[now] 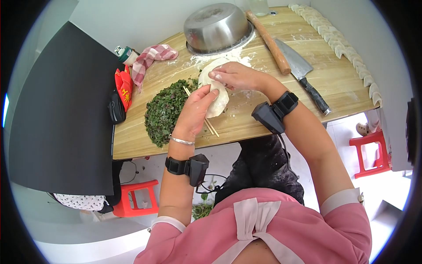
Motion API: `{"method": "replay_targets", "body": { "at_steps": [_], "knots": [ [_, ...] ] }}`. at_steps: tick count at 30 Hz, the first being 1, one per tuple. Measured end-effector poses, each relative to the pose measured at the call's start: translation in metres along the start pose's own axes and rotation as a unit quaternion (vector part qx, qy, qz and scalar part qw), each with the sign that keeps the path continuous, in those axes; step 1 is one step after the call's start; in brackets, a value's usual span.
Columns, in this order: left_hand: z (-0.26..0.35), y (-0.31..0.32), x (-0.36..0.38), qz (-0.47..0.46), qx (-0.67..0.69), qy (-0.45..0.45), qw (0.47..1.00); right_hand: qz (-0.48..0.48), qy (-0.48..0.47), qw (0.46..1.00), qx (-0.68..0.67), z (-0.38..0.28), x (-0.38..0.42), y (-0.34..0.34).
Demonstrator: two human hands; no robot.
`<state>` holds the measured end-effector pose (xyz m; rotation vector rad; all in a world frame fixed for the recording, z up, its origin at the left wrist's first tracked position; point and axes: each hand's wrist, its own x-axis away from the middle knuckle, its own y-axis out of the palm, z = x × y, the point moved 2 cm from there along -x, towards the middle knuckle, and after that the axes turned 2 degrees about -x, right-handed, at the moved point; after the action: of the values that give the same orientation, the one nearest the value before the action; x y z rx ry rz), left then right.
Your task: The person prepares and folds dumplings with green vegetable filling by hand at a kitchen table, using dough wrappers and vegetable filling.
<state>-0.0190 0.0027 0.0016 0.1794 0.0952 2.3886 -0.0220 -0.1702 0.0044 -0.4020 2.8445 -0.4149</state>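
Observation:
A pale piece of dough, folded over, hangs between my two hands above the wooden table. My left hand grips its left side, thumb on top. At its upper edge, the fingers of my right hand are pinched on the dough. More flat dough lies on the flour just behind my hands. Beside my left hand spreads a heap of chopped green leaves. A pair of chopsticks lies partly under my left hand and the dough.
An upturned metal bowl, a rolling pin and a cleaver lie at the back. Folded dumplings line the right edge of the table. A checked cloth, bottle and red packet stand left.

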Motion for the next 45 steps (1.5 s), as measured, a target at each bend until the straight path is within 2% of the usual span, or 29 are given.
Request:
{"method": "replay_targets", "body": {
  "at_steps": [2,4,8,11,13,14,16,17,19,22,26,28,29,31,32,34,37,40,41,42,43,44,45],
  "knots": [
    [-0.001,-0.002,-0.002,-0.008,0.009,-0.004,1.000,-0.010,0.001,1.000,0.013,-0.004,0.000,0.003],
    [-0.001,-0.001,-0.003,-0.017,0.017,-0.007,1.000,-0.004,-0.109,0.989,0.098,-0.004,-0.003,0.003],
    [0.000,0.002,-0.004,-0.015,0.035,-0.006,0.999,-0.004,-0.123,0.988,0.095,-0.002,-0.003,0.003],
    [-0.001,0.006,-0.003,-0.008,0.039,0.004,0.999,-0.005,-0.127,0.978,0.163,-0.013,0.000,0.002],
    [-0.001,0.007,-0.003,0.002,0.037,0.011,0.999,0.051,-0.081,0.965,0.243,-0.020,0.005,0.004],
    [0.000,0.006,-0.003,0.006,0.023,0.021,1.000,0.051,-0.082,0.965,0.243,-0.018,0.006,0.006],
    [0.002,0.005,-0.004,0.011,0.005,0.033,0.999,0.127,-0.066,0.983,0.116,-0.010,0.004,0.008],
    [0.003,0.005,-0.004,0.026,0.009,0.046,0.999,0.127,-0.068,0.983,0.115,-0.007,0.001,0.008],
    [0.005,0.003,-0.004,0.041,0.012,0.059,0.997,0.086,-0.137,0.980,0.118,-0.006,-0.002,0.009],
    [0.007,0.002,-0.007,0.050,0.022,0.071,0.996,0.033,-0.113,0.990,0.075,-0.005,-0.004,0.012],
    [0.006,0.003,-0.006,0.037,0.048,0.086,0.994,0.025,-0.131,0.986,0.100,-0.015,0.001,0.010],
    [0.007,0.006,-0.004,0.032,0.057,0.090,0.994,0.079,-0.128,0.974,0.169,-0.021,0.006,0.011],
    [0.009,0.007,-0.004,0.064,0.061,0.098,0.991,0.079,-0.127,0.974,0.168,-0.017,0.005,0.013],
    [0.011,0.008,-0.004,0.096,0.062,0.108,0.988,0.172,-0.121,0.971,0.112,-0.011,0.002,0.013],
    [0.010,0.007,-0.004,0.108,0.068,0.120,0.985,0.171,-0.123,0.971,0.111,-0.008,0.001,0.012],
    [0.009,0.004,-0.005,0.120,0.073,0.134,0.981,0.093,-0.112,0.981,0.129,-0.009,-0.001,0.013],
    [0.008,0.000,-0.007,0.109,0.060,0.129,0.984,0.085,-0.151,0.968,0.182,-0.012,-0.002,0.014],
    [0.010,-0.003,-0.006,0.059,0.085,0.090,0.991,0.076,-0.186,0.963,0.181,-0.017,-0.001,0.010],
    [0.009,-0.005,-0.004,0.052,0.060,0.062,0.995,0.077,-0.185,0.963,0.180,-0.018,0.002,0.009],
    [0.008,-0.005,-0.003,0.046,0.034,0.034,0.998,0.067,-0.131,0.977,0.153,-0.026,0.007,0.008],
    [0.006,-0.006,-0.003,0.046,0.034,0.033,0.998,0.057,-0.076,0.988,0.124,-0.030,0.009,0.008],
    [0.005,-0.007,-0.003,0.064,0.042,0.048,0.996,0.056,-0.076,0.988,0.124,-0.025,0.008,0.010],
    [0.004,-0.008,-0.002,0.081,0.051,0.064,0.993,0.128,-0.069,0.978,0.149,-0.022,0.007,0.011]
  ]
}}
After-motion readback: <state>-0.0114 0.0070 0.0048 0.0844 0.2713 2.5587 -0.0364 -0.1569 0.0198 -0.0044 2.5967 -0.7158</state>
